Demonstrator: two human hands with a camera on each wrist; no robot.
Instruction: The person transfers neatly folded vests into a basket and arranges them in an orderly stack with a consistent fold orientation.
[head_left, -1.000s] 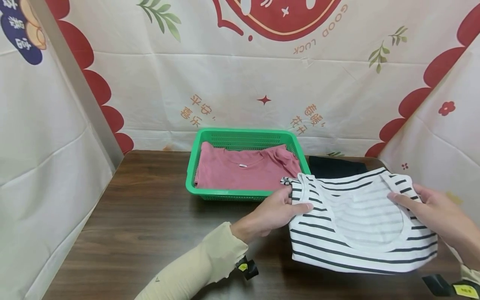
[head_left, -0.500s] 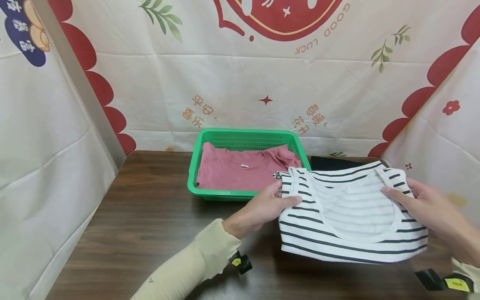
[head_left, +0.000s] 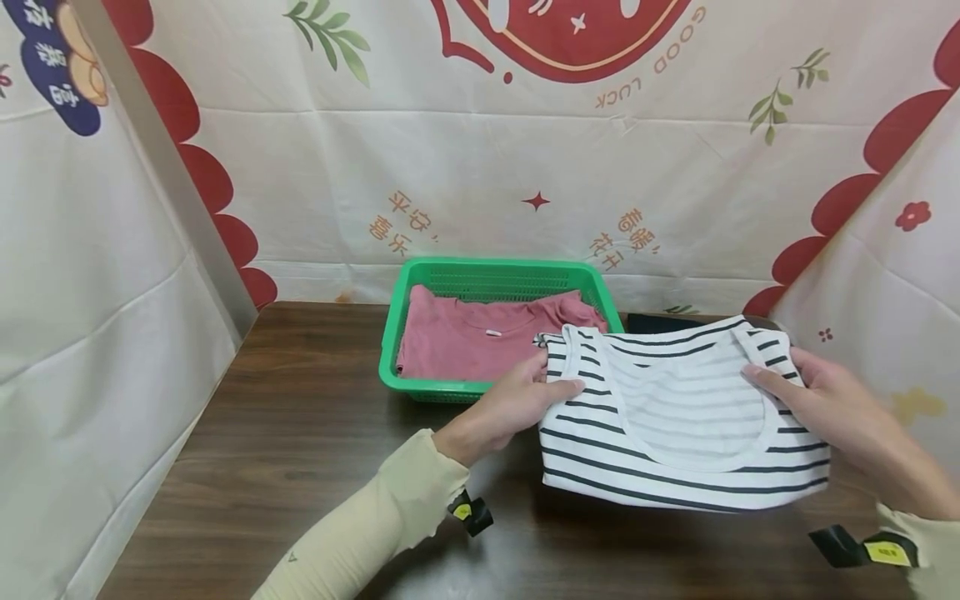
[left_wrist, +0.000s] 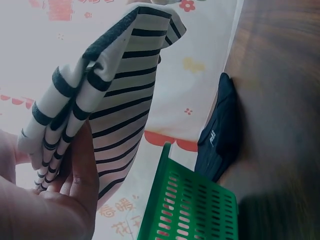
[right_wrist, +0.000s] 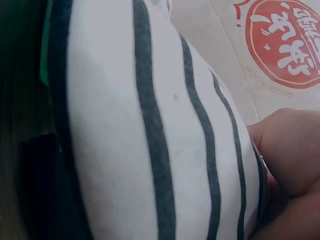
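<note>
Both hands hold up a folded white shirt with black stripes (head_left: 675, 475) above the table, its wide round neckline facing up. The left hand (head_left: 510, 408) pinches its left edge, thumb on top and fingers beneath; in the left wrist view several folded layers bunch in that grip. At the right edge, the right hand (head_left: 847, 408) grips the cloth with its thumb near the neckline. Just behind the shirt's left corner stands a green plastic basket (head_left: 393, 342). A folded pink shirt (head_left: 465, 342) with a small white neck label lies inside it.
A dark folded garment (left_wrist: 220, 130) lies on the wooden table (head_left: 247, 433) to the right of the basket, mostly hidden by the striped shirt in the head view. Printed white cloth (head_left: 480, 158) hangs behind the table and along both sides.
Both hands have carried the striped shirt to the left and slightly up in the head view, toward the basket. Its grip and folded shape look the same. The basket and pink shirt stay put.
</note>
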